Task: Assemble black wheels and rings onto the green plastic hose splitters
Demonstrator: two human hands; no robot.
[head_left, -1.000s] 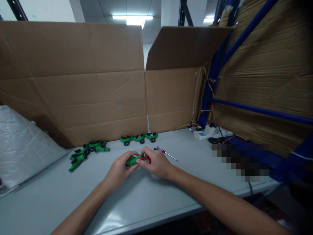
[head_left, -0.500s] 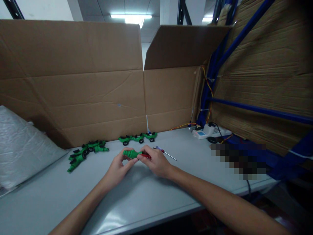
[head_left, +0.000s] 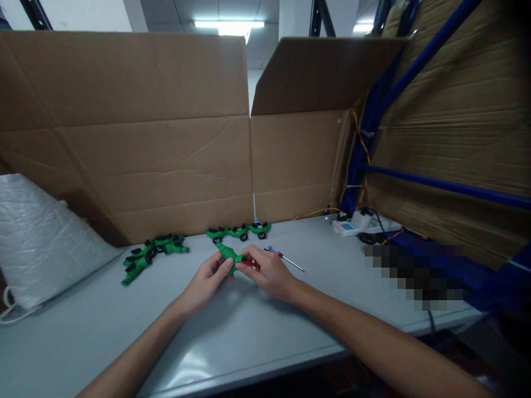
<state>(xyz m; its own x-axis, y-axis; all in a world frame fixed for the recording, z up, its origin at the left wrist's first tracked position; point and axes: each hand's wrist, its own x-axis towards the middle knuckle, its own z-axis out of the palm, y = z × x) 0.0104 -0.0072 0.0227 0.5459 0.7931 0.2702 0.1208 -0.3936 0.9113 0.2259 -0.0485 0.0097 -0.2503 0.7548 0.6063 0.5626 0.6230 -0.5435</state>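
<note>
Above the table, my left hand (head_left: 209, 279) is closed on a green toy car body (head_left: 228, 254), thumb on the near side and fingers behind. The body tilts, its narrow end pointing up and left. My right hand (head_left: 269, 273) pinches a slim red piece (head_left: 250, 265) against the body's right side; the fingers hide how the two meet. Just beyond my right hand lies a thin screwdriver (head_left: 290, 261), its handle partly hidden. Three green toy cars with black wheels (head_left: 238, 232) stand in a row behind my hands. More green toy car bodies (head_left: 139, 266) lie to the left.
A grey-white table (head_left: 103, 331) spreads under everything, backed by a cardboard wall (head_left: 166, 149). At the left rests a white padded bag (head_left: 53, 243). A power strip (head_left: 352, 224) with cables sits back right, beside a blue metal frame (head_left: 415, 177).
The green body has turned in my left hand: its narrow end now points up and left, where before it lay nearly level. The view has shifted slightly.
</note>
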